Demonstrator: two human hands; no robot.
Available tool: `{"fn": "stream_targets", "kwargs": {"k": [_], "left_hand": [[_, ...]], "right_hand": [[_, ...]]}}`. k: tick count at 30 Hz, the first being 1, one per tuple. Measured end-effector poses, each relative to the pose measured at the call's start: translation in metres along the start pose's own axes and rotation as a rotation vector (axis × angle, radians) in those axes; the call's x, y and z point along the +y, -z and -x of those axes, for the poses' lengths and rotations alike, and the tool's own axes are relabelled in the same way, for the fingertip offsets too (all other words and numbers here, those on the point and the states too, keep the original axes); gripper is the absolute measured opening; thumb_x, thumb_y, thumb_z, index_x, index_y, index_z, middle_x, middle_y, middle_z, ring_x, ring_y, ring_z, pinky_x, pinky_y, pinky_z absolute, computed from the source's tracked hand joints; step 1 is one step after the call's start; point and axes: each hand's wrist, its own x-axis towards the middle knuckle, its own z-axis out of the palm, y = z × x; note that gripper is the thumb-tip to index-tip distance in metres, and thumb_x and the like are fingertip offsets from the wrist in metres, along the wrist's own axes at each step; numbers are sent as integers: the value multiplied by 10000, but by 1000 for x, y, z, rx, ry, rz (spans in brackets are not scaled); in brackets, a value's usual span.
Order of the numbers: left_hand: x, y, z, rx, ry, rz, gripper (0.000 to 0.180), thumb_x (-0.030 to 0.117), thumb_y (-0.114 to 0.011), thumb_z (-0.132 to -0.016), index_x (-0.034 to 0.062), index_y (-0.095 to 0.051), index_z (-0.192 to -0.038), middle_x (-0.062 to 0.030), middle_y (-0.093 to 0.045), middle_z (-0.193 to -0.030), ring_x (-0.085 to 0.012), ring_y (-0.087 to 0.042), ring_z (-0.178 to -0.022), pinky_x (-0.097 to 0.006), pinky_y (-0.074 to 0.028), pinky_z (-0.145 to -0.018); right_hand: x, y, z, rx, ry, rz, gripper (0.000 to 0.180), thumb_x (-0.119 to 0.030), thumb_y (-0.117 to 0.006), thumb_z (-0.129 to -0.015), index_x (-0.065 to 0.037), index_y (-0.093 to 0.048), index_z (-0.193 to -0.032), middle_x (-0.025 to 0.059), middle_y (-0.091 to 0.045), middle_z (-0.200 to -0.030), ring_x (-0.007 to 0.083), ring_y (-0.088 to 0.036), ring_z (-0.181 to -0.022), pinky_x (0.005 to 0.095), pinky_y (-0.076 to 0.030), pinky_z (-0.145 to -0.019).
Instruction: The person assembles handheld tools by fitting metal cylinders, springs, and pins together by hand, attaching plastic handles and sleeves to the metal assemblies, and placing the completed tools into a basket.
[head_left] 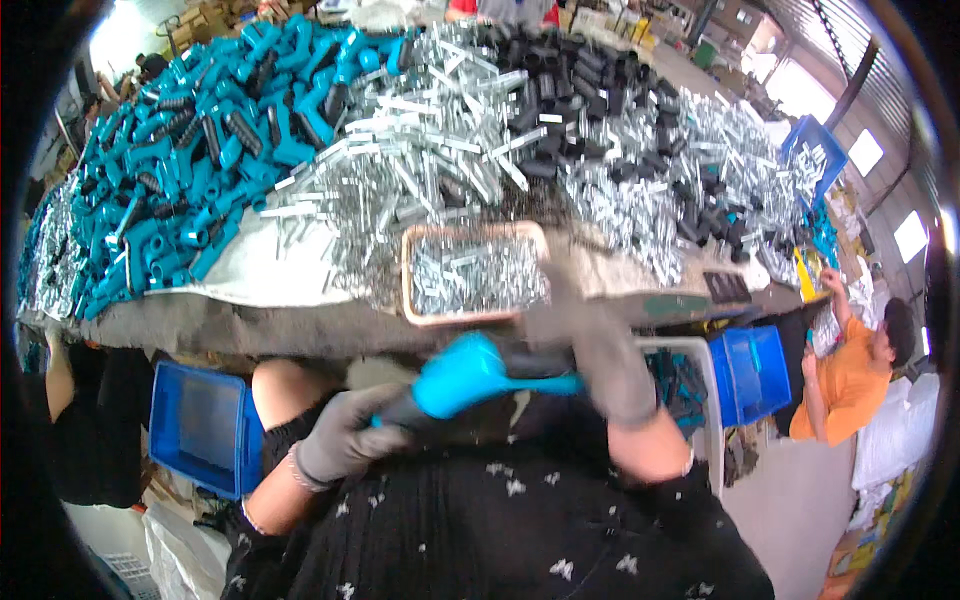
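Observation:
In front of my body is a teal and black plastic power-tool housing (pixel 460 378), lying roughly level above my lap. My left hand (pixel 345 435), in a grey glove, is closed around its dark left end. My right hand (pixel 605 365), gloved in grey too, is at the housing's right end, close to the table edge. Motion smears its fingers, so I cannot make out whether they grip anything. Just beyond the housing, a shallow pinkish tray (pixel 475 318) full of small metal pieces rests on the table's near edge.
Heaped on the table are teal housings (pixel 165 190), clear and silvery strips (pixel 430 150) and black sleeves (pixel 570 85). Blue bins (pixel 200 375) (pixel 750 372) flank me, with a grey bin (pixel 715 420) of dark parts at my right. A person in orange (pixel 850 390) works farther right.

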Motion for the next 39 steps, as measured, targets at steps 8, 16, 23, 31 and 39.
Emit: {"fn": "stream_targets", "kwargs": {"k": [8,16,23,31,39], "left_hand": [[-2,0,-19,-24,-26,1,511,398,-740,-874,3,-631,-1180,-194,-670,-904,-333,-662,-795,-385,-520,-730],[3,9,-13,51,70,202,566,498,-736,-852,-26,-677,-1057,-54,-626,-762,-245,-594,-632,-321,-470,-613],[-5,-4,-17,-77,-1,-214,516,388,-776,-858,13,-636,-1182,-130,-710,-991,-210,-676,-882,-359,-513,-772],[-28,-24,-28,-71,-68,-647,513,342,-782,-817,88,-615,-1232,-189,-683,-1005,-400,-666,-920,-417,-542,-782],[-37,2,27,323,114,-2,517,364,-864,-759,9,-659,-1073,-113,-695,-957,-259,-677,-841,-365,-540,-778]], "right_hand": [[-36,-9,-13,23,67,-529,381,-236,-488,-1024,-25,-620,-1311,196,-566,-1375,360,-320,-1457,503,-249,-1193],[-42,15,-19,-123,54,-324,345,-237,-480,-1013,-14,-638,-1222,177,-628,-1285,331,-505,-1311,447,-338,-1119],[4,32,-25,-7,-11,-8,343,-196,-428,-1041,-6,-633,-1240,189,-636,-1247,337,-568,-1235,468,-347,-1124],[-21,-7,-34,184,-285,19,214,-109,-574,-964,10,-657,-1120,97,-697,-934,173,-686,-822,319,-536,-754],[80,53,-110,245,-436,323,355,-333,-559,-984,-5,-668,-1065,188,-691,-1088,339,-659,-987,394,-506,-869]]}}
